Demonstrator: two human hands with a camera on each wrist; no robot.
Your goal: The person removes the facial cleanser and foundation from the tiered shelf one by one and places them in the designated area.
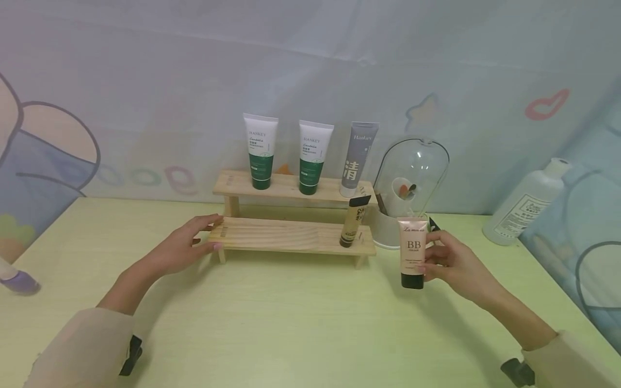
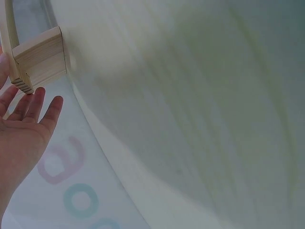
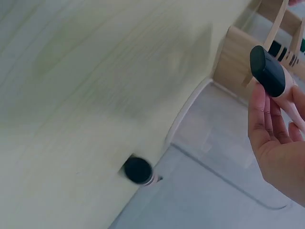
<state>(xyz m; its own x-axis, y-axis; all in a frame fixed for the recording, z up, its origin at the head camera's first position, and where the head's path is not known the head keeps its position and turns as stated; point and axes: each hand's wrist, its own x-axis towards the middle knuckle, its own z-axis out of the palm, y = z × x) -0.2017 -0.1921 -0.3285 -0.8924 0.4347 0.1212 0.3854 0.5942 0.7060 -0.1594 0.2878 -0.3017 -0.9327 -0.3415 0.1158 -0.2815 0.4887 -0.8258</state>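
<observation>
At the left end of the two-tier wooden stand (image 1: 271,237), my left hand (image 1: 181,250) grips the lower board, thumb at its front corner and a finger at its back corner. In my right hand (image 1: 456,264) is a pink BB cream tube (image 1: 412,245), pinched upright, its black cap (image 3: 268,71) pointing down, to the right of the stand. A small gold tube (image 1: 352,223) with black ends stands at the lower board's right end. Two white-and-green tubes (image 1: 261,151) and a grey tube (image 1: 359,159) stand on the upper board.
Behind the BB cream tube, a clear dome holder (image 1: 419,156) on a white base contains brushes. A white bottle (image 1: 526,202) leans at the back right. A purple-ended object (image 1: 20,281) lies at the left edge. Another black-capped item (image 3: 138,170) stands near the dome.
</observation>
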